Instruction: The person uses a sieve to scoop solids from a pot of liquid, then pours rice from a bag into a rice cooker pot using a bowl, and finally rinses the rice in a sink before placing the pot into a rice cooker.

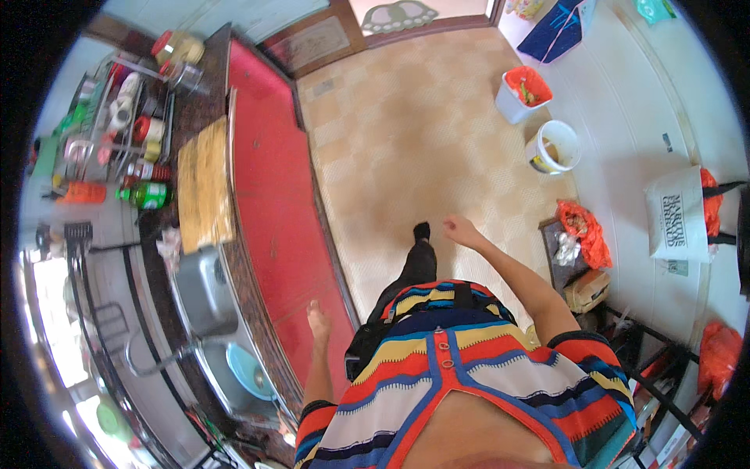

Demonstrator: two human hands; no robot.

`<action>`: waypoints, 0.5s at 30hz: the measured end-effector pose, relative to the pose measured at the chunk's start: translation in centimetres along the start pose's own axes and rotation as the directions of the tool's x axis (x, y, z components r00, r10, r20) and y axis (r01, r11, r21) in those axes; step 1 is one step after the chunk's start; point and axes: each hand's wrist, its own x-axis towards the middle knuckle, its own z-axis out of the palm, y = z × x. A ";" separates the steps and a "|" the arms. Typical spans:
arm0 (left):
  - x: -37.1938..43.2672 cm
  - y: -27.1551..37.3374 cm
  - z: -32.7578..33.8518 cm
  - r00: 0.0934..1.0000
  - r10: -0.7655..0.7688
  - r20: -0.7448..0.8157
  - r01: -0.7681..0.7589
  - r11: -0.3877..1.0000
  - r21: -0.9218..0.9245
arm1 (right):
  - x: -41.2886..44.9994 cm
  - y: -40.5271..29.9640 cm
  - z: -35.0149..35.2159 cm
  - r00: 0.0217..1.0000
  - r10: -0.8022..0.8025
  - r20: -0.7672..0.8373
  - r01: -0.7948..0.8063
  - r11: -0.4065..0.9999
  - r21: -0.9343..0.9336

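Observation:
My left hand [318,322] hangs beside the red cabinet doors [272,193] below the sink counter and appears empty, its fingers loosely bent and slightly blurred. In front of my body, over the beige patterned floor [381,152], my right hand [464,232] is raised with loosely curled fingers and nothing visible in it. One foot in a dark sock [421,230] is stretched forward on the floor. To my left, the double steel sink [208,293] has a light-blue basin [249,370] in one bowl. A worn wooden cutting board [205,184] lies on the counter beyond it.
On the right stand a lined waste bin [508,105] and a white bucket [534,151]. Nearer, red plastic bags [586,231] and a black metal rack [650,375] line the wall. A doorway [422,17] is ahead. Bottles [146,195] and a dish rack [126,117] crowd the left counter.

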 end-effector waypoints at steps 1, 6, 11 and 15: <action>4.4 0.0 0.0 0.996 0.085 0.016 -0.086 0.995 0.059 | 0.7 1.4 -1.6 1.000 0.028 0.009 -0.027 0.993 -0.111; 26.3 19.8 -2.3 0.969 0.193 0.152 -0.175 0.977 -0.121 | 1.0 15.7 -10.7 0.953 0.236 -0.189 -0.292 0.882 -0.370; 42.1 38.9 -1.5 0.881 0.461 0.104 -0.395 0.840 -0.372 | -1.0 24.7 -17.8 0.880 0.472 -0.059 -0.419 0.708 -0.568; 49.1 50.1 0.8 0.845 0.481 0.234 -0.320 0.805 -0.500 | 5.9 25.1 -24.4 0.575 0.817 -0.038 -0.803 0.555 -0.216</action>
